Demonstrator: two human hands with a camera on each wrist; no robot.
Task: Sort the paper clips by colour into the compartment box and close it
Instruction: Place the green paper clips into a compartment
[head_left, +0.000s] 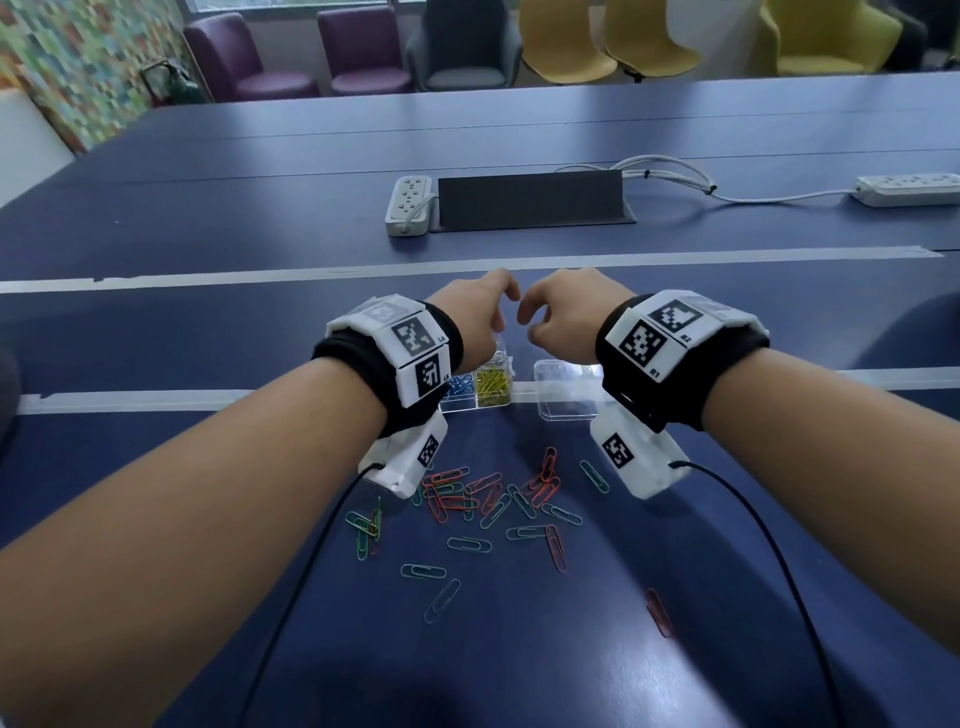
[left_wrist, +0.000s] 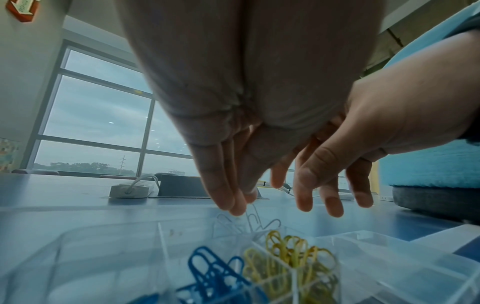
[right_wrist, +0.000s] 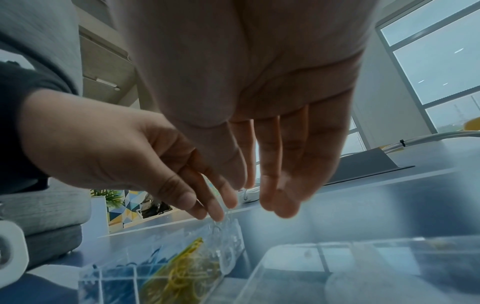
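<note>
The clear compartment box (head_left: 467, 406) lies on the blue table with blue clips (head_left: 459, 386) and yellow clips (head_left: 491, 387) in its near compartments. White clips (left_wrist: 228, 223) fill a far compartment. My left hand (head_left: 493, 318) hovers over that far compartment, and its fingertips (left_wrist: 237, 206) pinch the top of one white clip (left_wrist: 255, 216) standing above the pile. My right hand (head_left: 540, 318) hangs beside it with straight, relaxed fingers (right_wrist: 281, 205) and holds nothing. The loose lid (head_left: 566, 400) lies just right of the box. Loose red, green and silvery clips (head_left: 488, 499) are scattered on the table near me.
Two white power strips (head_left: 408, 205) and a dark cable hatch (head_left: 530, 200) sit further back on the table. Strips of pale tape (head_left: 208, 278) cross the tabletop. Sensor cables trail from both wrists. Chairs stand beyond the far edge.
</note>
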